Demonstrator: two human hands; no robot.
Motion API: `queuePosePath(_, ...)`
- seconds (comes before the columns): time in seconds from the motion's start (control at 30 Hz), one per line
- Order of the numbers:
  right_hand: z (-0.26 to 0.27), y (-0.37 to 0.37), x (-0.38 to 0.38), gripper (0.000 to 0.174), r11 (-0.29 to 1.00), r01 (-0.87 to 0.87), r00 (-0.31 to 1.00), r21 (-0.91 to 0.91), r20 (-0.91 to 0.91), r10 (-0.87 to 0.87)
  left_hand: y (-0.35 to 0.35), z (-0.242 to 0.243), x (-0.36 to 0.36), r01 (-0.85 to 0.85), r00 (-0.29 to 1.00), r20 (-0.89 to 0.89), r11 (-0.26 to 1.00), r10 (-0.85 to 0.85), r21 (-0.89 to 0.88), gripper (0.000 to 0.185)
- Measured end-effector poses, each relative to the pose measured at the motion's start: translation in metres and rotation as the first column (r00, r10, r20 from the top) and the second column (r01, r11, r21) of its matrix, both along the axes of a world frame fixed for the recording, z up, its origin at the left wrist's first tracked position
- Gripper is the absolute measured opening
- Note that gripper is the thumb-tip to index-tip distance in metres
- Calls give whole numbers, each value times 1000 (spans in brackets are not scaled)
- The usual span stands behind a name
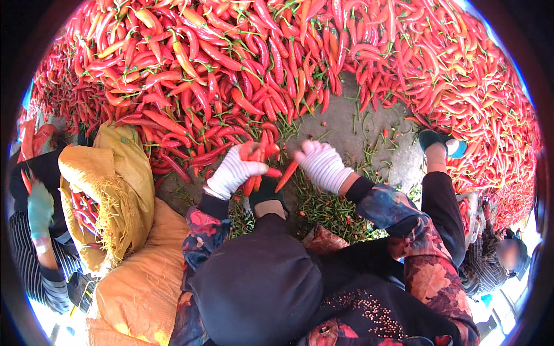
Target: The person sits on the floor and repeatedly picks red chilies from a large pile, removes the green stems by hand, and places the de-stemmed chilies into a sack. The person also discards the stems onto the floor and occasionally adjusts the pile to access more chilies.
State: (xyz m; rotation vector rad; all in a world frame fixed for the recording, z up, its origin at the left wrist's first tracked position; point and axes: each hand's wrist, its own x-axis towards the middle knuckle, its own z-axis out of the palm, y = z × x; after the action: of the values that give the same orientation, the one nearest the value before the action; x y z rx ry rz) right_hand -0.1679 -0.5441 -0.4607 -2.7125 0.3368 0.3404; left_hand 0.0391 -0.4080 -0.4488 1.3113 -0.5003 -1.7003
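Note:
My left hand (236, 169), in a striped fingerless-style glove with bare fingertips, is closed around several red chili peppers (258, 166) that stick out between thumb and fingers. To its right, my right hand (322, 165), in a matching glove, has its fingertips at the upper end of one red chili pepper (286, 176), which points down and to the left. The fingers there are slightly blurred. Just beyond both hands rises a large heap of red chili peppers (225, 56), many with green stems.
Cut green stems (333, 207) litter the ground between my feet. An open yellow woven sack (125, 164) holding peppers stands at left, above an orange sack (143, 277). A co-worker's gloved hand (40, 209) is at far left; another person (489, 259) sits at far right.

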Motion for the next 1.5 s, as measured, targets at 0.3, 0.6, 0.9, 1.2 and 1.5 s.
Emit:
queuePosePath(0.3, -12, 22, 10, 23, 987, -17, 941, -160, 331, 69, 41, 4, 6, -557, 820, -56, 817, 570, 150, 63)
queuePosePath(0.6, 18, 30, 53, 29, 875, 396, 876, 280, 172, -451, 10, -20, -35, -751, 655, -117, 660, 746, -1, 40)
queuePosePath(0.9, 58, 31, 63, 32, 970, 101, 986, 222, 104, -127, 15, -28, -43, -577, 685, -423, 796, 593, 181, 34)
queuePosePath(1.2, 11, -96, 103, 30, 755, 655, 728, -42, 306, -614, -8, 11, -15, -595, 769, -222, 798, 600, 97, 41)
queuePosePath(1.5, -3, -103, 107, 41, 699, 690, 706, 190, 37, -707, -18, 7, -26, -604, 739, -318, 793, 594, 77, 32)
